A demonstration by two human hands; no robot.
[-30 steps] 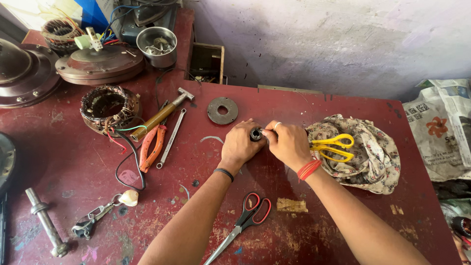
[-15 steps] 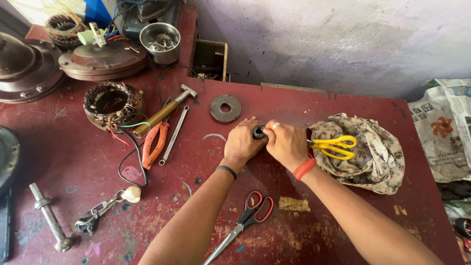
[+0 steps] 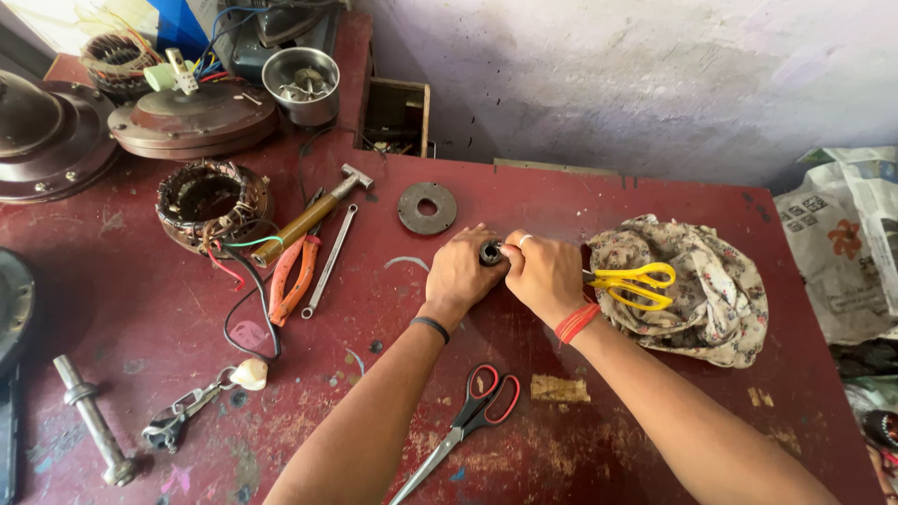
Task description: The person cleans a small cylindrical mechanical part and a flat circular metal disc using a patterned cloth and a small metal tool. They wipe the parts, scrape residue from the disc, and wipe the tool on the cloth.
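Both of my hands meet at the middle of a dark red workbench [image 3: 655,411]. My left hand [image 3: 460,274] is closed around a small dark round metal part [image 3: 490,252], a ring or bearing, which shows between the two hands. My right hand [image 3: 544,275] is closed too, its fingertips pinching something thin against that part. What the right hand pinches is too small to make out. A black band sits on my left wrist and red threads on my right.
Yellow scissors [image 3: 634,283] lie on a flowered cloth [image 3: 711,299] right of my hands. Red-handled scissors [image 3: 468,416] lie nearer me. A metal disc [image 3: 427,208], spanner [image 3: 327,262], hammer [image 3: 309,217], orange pliers [image 3: 288,281] and wound stator [image 3: 208,201] lie left. A steel shaft [image 3: 89,421] lies front left.
My hands stay together on the small round part with only slight finger shifts. The view has wobbled a little.
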